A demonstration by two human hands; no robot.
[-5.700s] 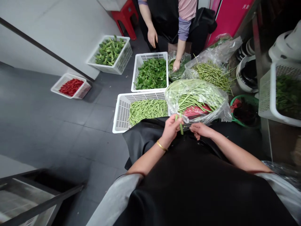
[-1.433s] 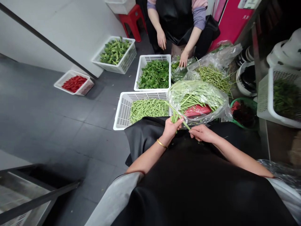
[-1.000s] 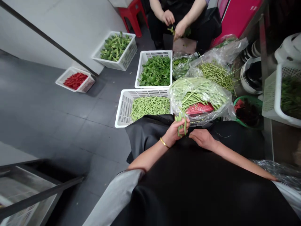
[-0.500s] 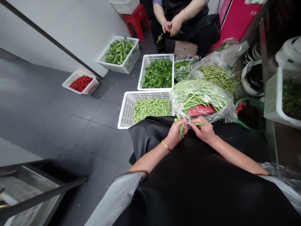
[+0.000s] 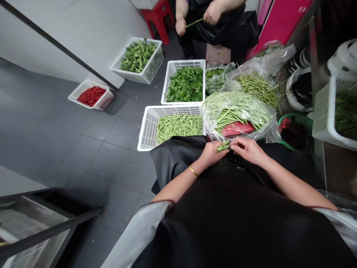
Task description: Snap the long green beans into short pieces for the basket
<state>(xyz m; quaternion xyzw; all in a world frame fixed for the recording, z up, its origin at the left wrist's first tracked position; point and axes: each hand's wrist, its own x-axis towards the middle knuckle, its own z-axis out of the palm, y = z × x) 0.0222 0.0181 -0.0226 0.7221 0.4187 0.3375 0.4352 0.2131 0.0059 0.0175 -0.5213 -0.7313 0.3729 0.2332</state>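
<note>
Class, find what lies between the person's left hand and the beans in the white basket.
In the head view, a fold of black apron lies between the left hand and the beans.

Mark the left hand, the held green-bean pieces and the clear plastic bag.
Left hand (image 5: 211, 153), head view: back of hand.
Held green-bean pieces (image 5: 222, 146), head view: bunch's middle.
Clear plastic bag (image 5: 252, 106), head view: upper-right film.

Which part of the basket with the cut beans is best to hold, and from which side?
Probably the left rim of the basket, from the left: that end is unblocked; the bag of long beans crowds the right end and the apron hides most of the near side.
</note>
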